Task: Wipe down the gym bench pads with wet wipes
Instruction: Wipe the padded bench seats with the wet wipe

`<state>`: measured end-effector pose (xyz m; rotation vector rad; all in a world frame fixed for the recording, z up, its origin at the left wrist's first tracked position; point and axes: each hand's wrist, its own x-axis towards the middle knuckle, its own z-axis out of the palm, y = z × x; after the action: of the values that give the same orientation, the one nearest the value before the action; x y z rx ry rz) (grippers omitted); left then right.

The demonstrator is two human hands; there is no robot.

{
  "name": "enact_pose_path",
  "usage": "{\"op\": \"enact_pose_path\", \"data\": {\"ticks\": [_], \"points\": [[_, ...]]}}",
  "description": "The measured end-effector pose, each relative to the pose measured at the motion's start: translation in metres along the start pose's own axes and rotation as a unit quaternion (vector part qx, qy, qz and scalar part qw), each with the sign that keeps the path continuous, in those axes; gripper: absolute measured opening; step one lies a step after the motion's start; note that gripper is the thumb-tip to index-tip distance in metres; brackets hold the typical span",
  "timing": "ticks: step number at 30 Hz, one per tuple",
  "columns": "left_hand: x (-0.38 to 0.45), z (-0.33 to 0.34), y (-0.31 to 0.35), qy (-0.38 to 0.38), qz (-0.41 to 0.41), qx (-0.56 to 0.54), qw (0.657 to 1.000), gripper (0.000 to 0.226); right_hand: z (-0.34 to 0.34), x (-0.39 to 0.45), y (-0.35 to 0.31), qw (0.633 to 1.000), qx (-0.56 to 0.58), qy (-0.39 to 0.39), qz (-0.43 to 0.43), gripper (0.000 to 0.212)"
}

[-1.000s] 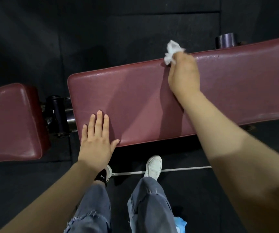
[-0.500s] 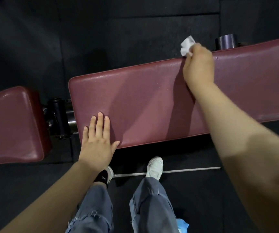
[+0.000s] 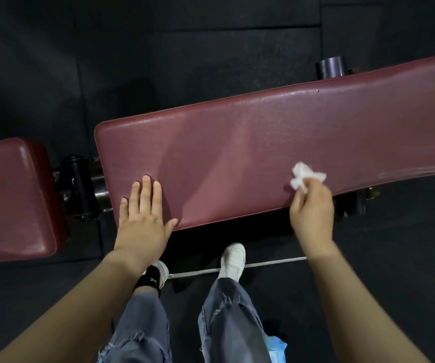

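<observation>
Head view, step: the long pad (image 3: 263,153) was being wiped; overlapping strokes from far edge to near edge were judged best, with pressure kept even.
Head view, right hand (image 3: 312,213): fingers were clamped on the crumpled wet wipe (image 3: 306,176), which protruded beyond them onto the pad near its front edge.
Head view, left hand (image 3: 143,221): fingers were laid flat and straight, bracing the pad's near-left corner.
Head view, seat pad (image 3: 12,200): judged not yet reached.

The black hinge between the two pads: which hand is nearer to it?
Left. The left hand lies flat on the long pad at its near corner, just right of the hinge. The right hand holds the wipe much farther along the pad.
</observation>
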<state>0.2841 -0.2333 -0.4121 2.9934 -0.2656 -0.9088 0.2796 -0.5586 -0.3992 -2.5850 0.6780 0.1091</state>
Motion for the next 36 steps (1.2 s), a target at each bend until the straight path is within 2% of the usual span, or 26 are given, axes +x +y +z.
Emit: {"op": "enact_pose_path", "data": {"ticks": [3, 6, 9, 12, 16, 18, 21, 24, 28, 36], "points": [[0.000, 0.002, -0.001, 0.004, -0.002, 0.001, 1.000, 0.091, 0.003, 0.087, -0.030, 0.998, 0.001, 0.050, -0.030, 0.019], [0.000, 0.001, 0.000, -0.001, -0.004, -0.002, 1.000, 0.090, 0.003, 0.170, -0.068, 0.996, -0.048, 0.018, -0.070, 0.024], [0.000, -0.003, 0.000, -0.015, -0.007, -0.007, 1.000, 0.089, 0.001, 0.192, -0.076, 0.996, -0.076, 0.015, -0.038, 0.027], [-0.002, -0.010, 0.000, -0.022, -0.005, -0.024, 0.999, 0.089, 0.002, 0.141, -0.049, 0.997, -0.067, 0.039, 0.030, 0.031], [-0.006, -0.023, -0.002, -0.023, 0.011, -0.032, 0.999, 0.085, 0.001, 0.033, -0.009, 0.997, 0.019, 0.044, 0.057, 0.037], [-0.009, -0.033, -0.003, -0.032, 0.013, -0.058, 0.998, 0.078, -0.002, -0.011, 0.004, 0.995, 0.028, -0.003, 0.094, 0.038], [-0.030, -0.052, 0.001, -0.031, 0.015, -0.095, 0.995, 0.071, -0.017, -0.058, 0.014, 0.976, -0.010, -0.132, 0.174, 0.026], [-0.067, -0.071, 0.009, -0.018, 0.014, -0.121, 0.992, 0.070, -0.050, -0.082, 0.002, 0.976, 0.105, -0.108, 0.159, 0.016], [-0.119, -0.099, 0.022, -0.007, 0.013, -0.151, 0.988, 0.069, -0.104, -0.082, -0.041, 0.956, 0.253, -0.084, 0.123, 0.008], [-0.207, -0.176, 0.060, 0.077, 0.012, -0.286, 0.955, 0.064, -0.219, -0.093, -0.136, 0.918, 0.367, -0.147, -0.011, 0.012]]}}
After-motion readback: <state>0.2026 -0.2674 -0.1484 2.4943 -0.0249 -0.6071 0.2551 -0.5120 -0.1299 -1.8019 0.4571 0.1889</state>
